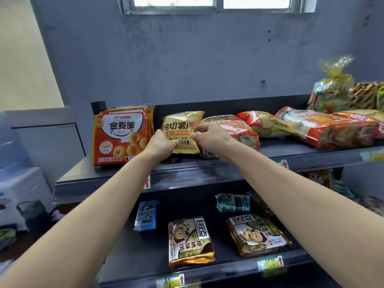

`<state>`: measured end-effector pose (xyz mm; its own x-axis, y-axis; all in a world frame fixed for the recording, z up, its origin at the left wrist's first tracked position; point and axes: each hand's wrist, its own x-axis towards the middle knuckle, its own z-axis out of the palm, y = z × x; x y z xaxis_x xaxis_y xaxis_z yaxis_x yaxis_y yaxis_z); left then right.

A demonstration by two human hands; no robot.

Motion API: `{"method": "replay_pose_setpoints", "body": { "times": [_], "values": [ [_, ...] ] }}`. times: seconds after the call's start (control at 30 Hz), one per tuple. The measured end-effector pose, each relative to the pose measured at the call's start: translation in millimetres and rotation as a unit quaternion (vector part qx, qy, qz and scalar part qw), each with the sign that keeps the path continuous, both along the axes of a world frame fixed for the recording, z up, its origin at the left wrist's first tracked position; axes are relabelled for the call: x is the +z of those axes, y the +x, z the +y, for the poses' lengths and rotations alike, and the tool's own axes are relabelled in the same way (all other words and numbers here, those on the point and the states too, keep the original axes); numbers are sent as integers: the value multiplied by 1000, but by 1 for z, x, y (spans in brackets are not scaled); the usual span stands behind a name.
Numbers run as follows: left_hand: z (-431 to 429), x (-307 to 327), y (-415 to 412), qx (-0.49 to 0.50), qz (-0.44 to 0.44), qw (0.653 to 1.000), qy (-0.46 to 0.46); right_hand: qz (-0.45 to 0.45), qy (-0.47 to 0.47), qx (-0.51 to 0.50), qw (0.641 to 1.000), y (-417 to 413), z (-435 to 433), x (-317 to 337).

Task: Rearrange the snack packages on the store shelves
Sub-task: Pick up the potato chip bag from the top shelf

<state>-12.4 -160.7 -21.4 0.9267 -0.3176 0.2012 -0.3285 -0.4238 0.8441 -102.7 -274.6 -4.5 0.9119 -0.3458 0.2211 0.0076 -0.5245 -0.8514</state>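
yellow foil potato chip bag [182, 132] stands upright on the dark grey metal upper shelf [83, 175], leaning slightly back, between a stack of orange-red ring snack packs [121, 137] on its left and a red and clear plastic snack pack [239, 132] on its right. the left hand [163, 143] is closed on the lower left edge of the chip bag, fingers curled around the foil. the right hand [209, 134] is pinched on the right edge of the same bag at mid height, fingertips touching the foil; its wrist lies over the red and clear pack. both bare forearms reach up from the bottom of the view.

further right on the upper shelf lie a red and yellow chip bag [264, 121] and a long red and clear wafer pack [332, 127], both flat. behind them stands a tied yellow cellophane bag [332, 90].

the lower shelf [145, 256] holds a small blue and white pack [146, 215], a green and gold cookie pack [190, 242], a brown and gold cookie pack [257, 235] and a teal pack [232, 203], all lying flat and apart from each other.

a white water dispenser [18, 190] stands to the left of the shelving.
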Motion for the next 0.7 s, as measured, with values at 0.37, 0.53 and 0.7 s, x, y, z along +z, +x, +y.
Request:
{"method": "replay_pose_setpoints", "body": {
  "times": [0.37, 0.53, 0.7],
  "values": [
    [-7, 1, 24, 15, 115, 993, -25, 110, 25, -13, 994, 26, 14, -1],
    [-8, -1, 28, 36, 109, 992, -46, 95, 57, -25, 993, 35, 17, -5],
    [-1, -6, 34, 9, 95, 992, -82, 48, 126, -59, 989, 47, 19, -10]
  ]
}}
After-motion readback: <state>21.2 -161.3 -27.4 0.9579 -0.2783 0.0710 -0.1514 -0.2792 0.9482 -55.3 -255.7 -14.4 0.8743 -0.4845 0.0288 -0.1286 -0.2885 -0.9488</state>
